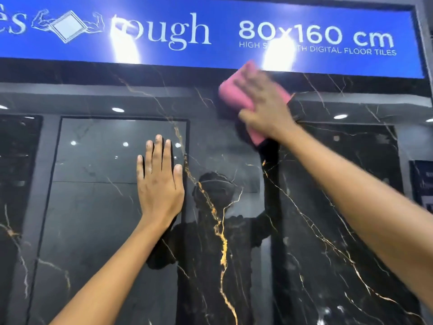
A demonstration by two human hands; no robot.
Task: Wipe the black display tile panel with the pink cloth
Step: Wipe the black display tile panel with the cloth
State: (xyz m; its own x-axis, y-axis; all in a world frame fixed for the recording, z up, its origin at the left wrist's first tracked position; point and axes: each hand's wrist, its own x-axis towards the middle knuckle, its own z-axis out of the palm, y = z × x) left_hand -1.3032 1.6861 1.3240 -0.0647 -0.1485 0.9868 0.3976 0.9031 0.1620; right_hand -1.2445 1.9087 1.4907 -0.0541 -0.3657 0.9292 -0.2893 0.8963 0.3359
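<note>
A glossy black display tile panel [98, 231] with gold and white veins fills the view in front of me. My right hand [264, 106] presses a folded pink cloth [232, 95] flat against the panel's upper part, just under the blue sign; the hand is blurred by motion and its fingers lie spread over the cloth. My left hand [159, 181] rests flat on the panel lower and to the left, fingers straight and pointing up, holding nothing. The panel mirrors a person and the room behind.
A lit blue sign [210, 31] reading "80x160 cm" runs along the top edge above the panel. A grey frame [425, 43] borders the display at the right, and a dark poster [421, 184] shows at the far right edge.
</note>
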